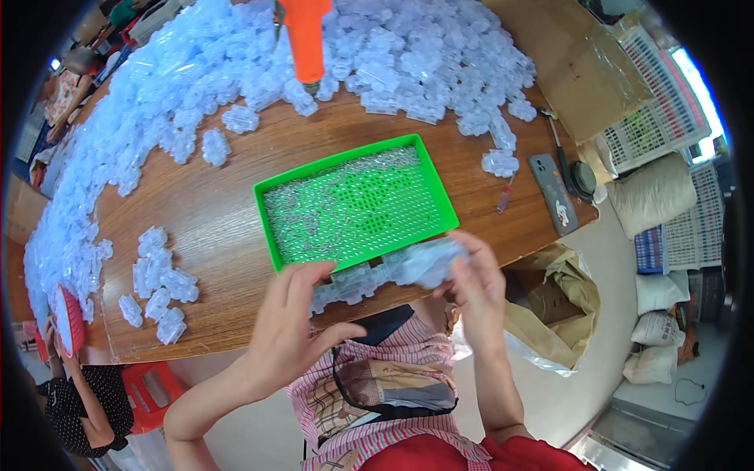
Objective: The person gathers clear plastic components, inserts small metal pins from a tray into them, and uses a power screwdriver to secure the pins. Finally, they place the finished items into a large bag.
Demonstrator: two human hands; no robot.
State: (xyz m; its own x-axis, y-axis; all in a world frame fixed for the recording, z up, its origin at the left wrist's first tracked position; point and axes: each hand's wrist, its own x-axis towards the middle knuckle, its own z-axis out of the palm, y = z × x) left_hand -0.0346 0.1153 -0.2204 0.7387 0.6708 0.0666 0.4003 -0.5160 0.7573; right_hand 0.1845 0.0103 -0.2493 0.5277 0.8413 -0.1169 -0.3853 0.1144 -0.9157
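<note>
Right grip (pixel 479 290) holds a clear plastic piece (pixel 428 264) at its fingertips.

Those clear plastic pieces (pixel 353 284) between the left hand (pixel 287 323) and right hand (pixel 479 286) look glossy; just beyond, the green tray (pixel 369 253) is smooth plastic, its metal bits (pixel 302 220) shiny, the surrounding wood-grained tabletop (pixel 212 228) sleek.

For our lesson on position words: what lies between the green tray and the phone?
In the head view, a small red-handled tool lies on the wooden tabletop between tray and phone.
</note>
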